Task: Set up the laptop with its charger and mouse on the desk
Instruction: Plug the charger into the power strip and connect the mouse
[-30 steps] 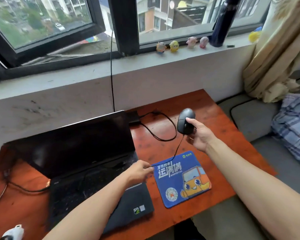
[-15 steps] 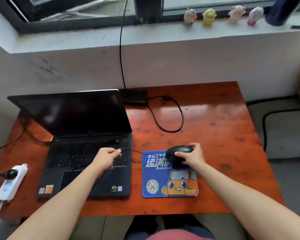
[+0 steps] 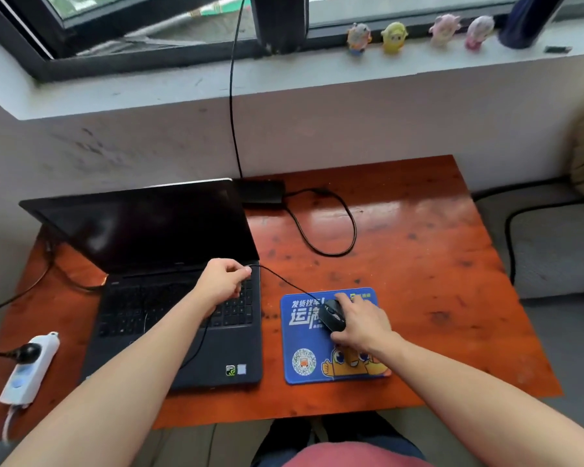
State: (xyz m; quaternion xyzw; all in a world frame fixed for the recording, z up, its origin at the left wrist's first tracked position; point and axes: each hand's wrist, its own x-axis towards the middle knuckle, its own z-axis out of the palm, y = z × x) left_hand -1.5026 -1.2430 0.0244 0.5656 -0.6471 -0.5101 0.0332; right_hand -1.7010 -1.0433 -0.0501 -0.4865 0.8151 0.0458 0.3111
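Note:
An open black laptop (image 3: 155, 237) with a dark screen stands on the left half of the reddish wooden desk (image 3: 418, 251). To its right lies a blue mouse pad (image 3: 304, 352) with a cartoon truck. The black mouse (image 3: 331, 315) rests on the pad under my right hand (image 3: 361, 323), which grips it. My left hand (image 3: 221, 283) hovers over the keyboard's upper right corner, pinching the mouse cable (image 3: 284, 281). The black charger brick (image 3: 262, 192) lies behind the laptop, its cord (image 3: 344, 230) looping across the desk.
A white power strip (image 3: 27, 369) with one black plug in it lies at the desk's left front corner. A black cable (image 3: 231, 96) hangs down from the window. Small figurines (image 3: 393, 37) stand on the windowsill. A grey cushion (image 3: 550, 251) lies to the right.
My right hand brought the mouse down from the air onto the pad. My left hand moved up from the laptop's right edge to the keyboard's upper corner, holding the cable.

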